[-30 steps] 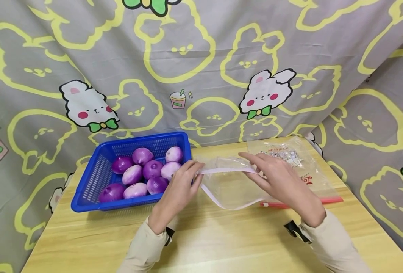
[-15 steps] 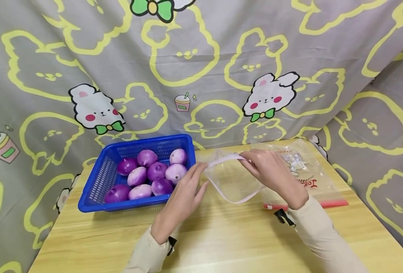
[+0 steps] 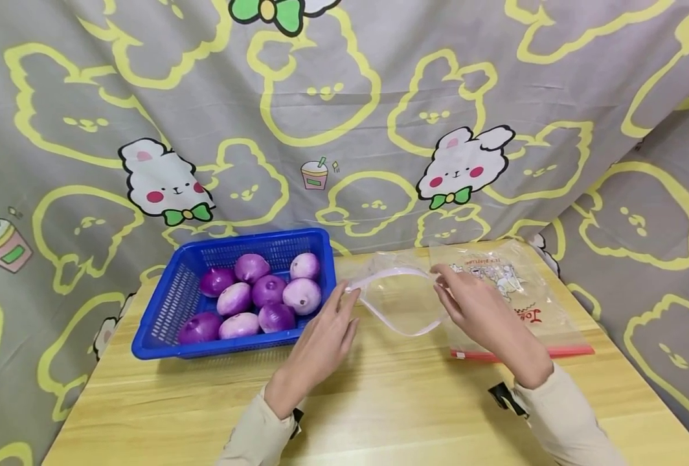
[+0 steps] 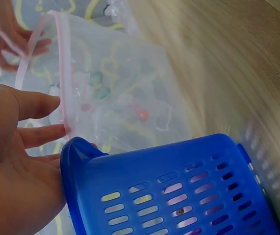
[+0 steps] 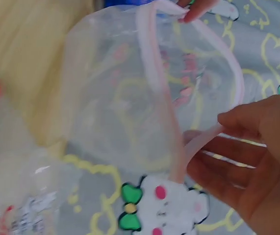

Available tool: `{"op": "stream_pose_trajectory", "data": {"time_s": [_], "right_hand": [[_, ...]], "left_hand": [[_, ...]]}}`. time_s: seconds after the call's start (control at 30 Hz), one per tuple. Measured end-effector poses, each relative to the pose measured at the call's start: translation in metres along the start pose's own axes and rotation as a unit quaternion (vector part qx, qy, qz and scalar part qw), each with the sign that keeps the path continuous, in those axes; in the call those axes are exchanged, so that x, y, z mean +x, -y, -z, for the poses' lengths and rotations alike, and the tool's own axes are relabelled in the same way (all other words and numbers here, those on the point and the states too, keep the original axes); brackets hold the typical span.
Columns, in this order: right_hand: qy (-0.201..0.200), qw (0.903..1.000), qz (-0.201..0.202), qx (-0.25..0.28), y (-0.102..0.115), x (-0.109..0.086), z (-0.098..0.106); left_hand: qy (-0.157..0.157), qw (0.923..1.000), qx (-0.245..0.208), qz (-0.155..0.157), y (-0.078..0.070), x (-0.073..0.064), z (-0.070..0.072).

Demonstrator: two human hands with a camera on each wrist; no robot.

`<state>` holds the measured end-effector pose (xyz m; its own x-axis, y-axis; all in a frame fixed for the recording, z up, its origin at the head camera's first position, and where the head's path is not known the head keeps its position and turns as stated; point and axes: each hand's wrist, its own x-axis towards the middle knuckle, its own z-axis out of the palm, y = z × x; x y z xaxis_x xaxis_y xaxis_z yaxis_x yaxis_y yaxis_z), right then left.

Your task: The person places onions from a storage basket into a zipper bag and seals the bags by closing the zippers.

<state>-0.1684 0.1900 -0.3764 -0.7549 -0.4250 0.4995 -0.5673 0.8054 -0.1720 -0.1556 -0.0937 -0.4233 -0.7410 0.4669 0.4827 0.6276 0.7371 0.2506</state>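
A clear plastic zip bag (image 3: 405, 298) with a pale pink strip along its mouth is spread into a loop between the two hands. My right hand (image 3: 481, 310) pinches the strip at the right side; in the right wrist view, the strip runs between the thumb and fingers of the right hand (image 5: 252, 156). At the left end of the mouth, my left hand (image 3: 321, 340) touches the bag with nearly straight fingertips, its thumb held apart. Beside that hand stands a blue plastic basket (image 3: 166, 310) holding several peeled purple onions (image 3: 269, 291).
A second clear bag (image 3: 545, 310), with a red zip strip and printed figures, lies flat on the wooden table (image 3: 391, 414) at the right. A grey patterned cloth (image 3: 368, 65) hangs behind the table.
The bag's mouth has been drawn into a rounder loop. My right hand moved left and inward, then back to the right. The left hand shifted slightly, its thumb coming away from the strip.
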Motion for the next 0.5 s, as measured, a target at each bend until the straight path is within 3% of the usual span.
{"op": "stream_pose_trajectory", "data": {"time_s": [0.17,0.33,0.5], "right_hand": [[-0.028,0.9995,0.014,-0.007,-0.005,-0.006,-0.010],[-0.009,0.9999,0.006,-0.006,-0.001,0.000,-0.014],[-0.001,0.9999,-0.014,-0.008,-0.002,0.001,-0.009]], "left_hand": [[-0.011,0.9996,0.019,-0.019,0.002,-0.002,0.001],[-0.032,0.9981,0.036,-0.039,0.000,-0.007,0.006],[-0.038,0.9973,0.053,-0.034,0.001,-0.014,0.020]]}}
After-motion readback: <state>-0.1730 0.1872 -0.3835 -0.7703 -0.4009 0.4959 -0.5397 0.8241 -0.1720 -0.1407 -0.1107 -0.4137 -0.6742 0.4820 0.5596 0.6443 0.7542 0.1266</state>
